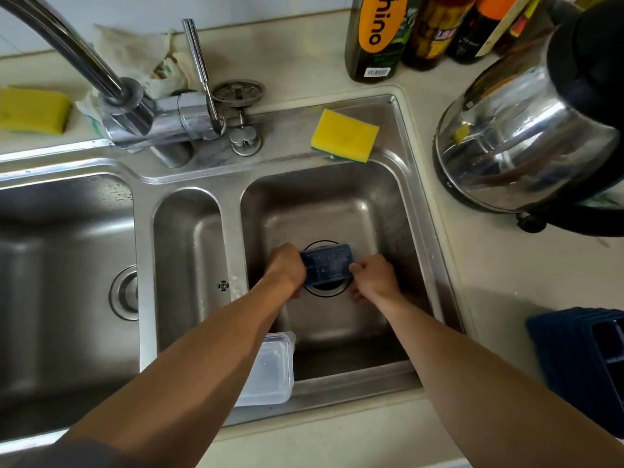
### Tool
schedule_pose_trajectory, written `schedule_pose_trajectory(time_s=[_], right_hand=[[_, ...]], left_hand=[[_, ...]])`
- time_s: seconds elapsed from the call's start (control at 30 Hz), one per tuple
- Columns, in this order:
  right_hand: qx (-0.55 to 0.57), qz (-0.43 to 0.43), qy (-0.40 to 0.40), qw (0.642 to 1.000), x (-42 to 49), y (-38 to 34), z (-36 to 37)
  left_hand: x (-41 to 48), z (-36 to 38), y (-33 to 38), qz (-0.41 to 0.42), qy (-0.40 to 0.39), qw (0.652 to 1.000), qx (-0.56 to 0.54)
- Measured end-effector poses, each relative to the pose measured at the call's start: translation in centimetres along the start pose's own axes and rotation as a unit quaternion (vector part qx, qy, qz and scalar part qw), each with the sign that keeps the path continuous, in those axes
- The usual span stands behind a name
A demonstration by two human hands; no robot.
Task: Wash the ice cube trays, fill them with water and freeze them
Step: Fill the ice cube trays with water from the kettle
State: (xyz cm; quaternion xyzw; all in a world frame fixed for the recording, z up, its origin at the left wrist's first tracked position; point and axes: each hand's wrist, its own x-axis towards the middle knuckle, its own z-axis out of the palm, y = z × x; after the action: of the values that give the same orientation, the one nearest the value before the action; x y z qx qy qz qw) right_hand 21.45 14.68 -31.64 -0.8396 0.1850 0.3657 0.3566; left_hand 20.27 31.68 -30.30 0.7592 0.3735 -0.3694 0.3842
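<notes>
A small dark blue ice cube tray (327, 264) is held low in the right sink basin (337, 204), over the drain. My left hand (286, 269) grips its left end and my right hand (373, 278) grips its right end. More dark blue trays (584, 363) are stacked on the counter at the right edge. A clear plastic lid or box (271, 366) sits on the sink's front rim, partly hidden by my left forearm.
The tap (111, 82) swings left over the large basin (64, 265); no water is visible. A yellow sponge (344, 135) lies on the sink's back ledge, another sponge (32, 109) far left. A steel kettle (530, 140) and bottles (378, 35) stand at the right and back.
</notes>
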Motion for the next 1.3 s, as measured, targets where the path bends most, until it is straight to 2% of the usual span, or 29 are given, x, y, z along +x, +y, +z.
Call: schedule_pose_trajectory(time_s=[0.13, 0.23, 0.33, 0.47, 0.57, 0.63, 0.83, 1.03, 1.17, 1.3], right_hand=[[-0.008, -0.001, -0.001, 1.000, -0.4, -0.4, -0.1], [-0.022, -0.003, 0.000, 1.000, -1.4, -0.3, -0.3], [-0.013, -0.014, -0.010, 1.000, -3.4, -0.2, -0.7], [0.050, -0.046, 0.009, 0.998, -7.4, -0.8, -2.6], [0.082, -0.083, -0.022, 0.993, -11.0, -1.6, -4.8], [0.069, -0.118, -0.033, 0.990, -13.3, -2.1, -6.2], [0.038, -0.185, -0.046, 0.981, -18.4, -3.8, -9.8], [-0.029, -0.228, 0.078, 0.970, -20.6, -7.6, -12.5], [-0.091, -0.212, 0.044, 0.972, -21.6, -10.2, -12.9], [-0.090, -0.195, 0.027, 0.976, -22.4, -11.9, -13.4]], left_hand=[[-0.2, 0.1, -0.1, -0.004, -0.002, 1.000, -0.005], [-0.7, 0.2, -0.1, 0.039, 0.013, 0.998, 0.039], [-1.5, -0.1, 0.5, 0.086, 0.063, 0.993, 0.041], [-4.0, -0.8, 1.6, 0.105, 0.120, 0.987, 0.003], [-6.6, -2.0, 2.4, 0.110, 0.123, 0.985, -0.043], [-8.4, -2.9, 2.7, 0.120, 0.114, 0.983, -0.082], [-13.3, -5.3, 3.7, 0.160, 0.152, 0.975, -0.032], [-17.9, -7.1, 4.7, 0.236, 0.170, 0.956, 0.031], [-20.4, -8.3, 5.4, 0.265, 0.161, 0.950, 0.033], [-22.5, -10.0, 6.0, 0.295, 0.145, 0.942, 0.074]])
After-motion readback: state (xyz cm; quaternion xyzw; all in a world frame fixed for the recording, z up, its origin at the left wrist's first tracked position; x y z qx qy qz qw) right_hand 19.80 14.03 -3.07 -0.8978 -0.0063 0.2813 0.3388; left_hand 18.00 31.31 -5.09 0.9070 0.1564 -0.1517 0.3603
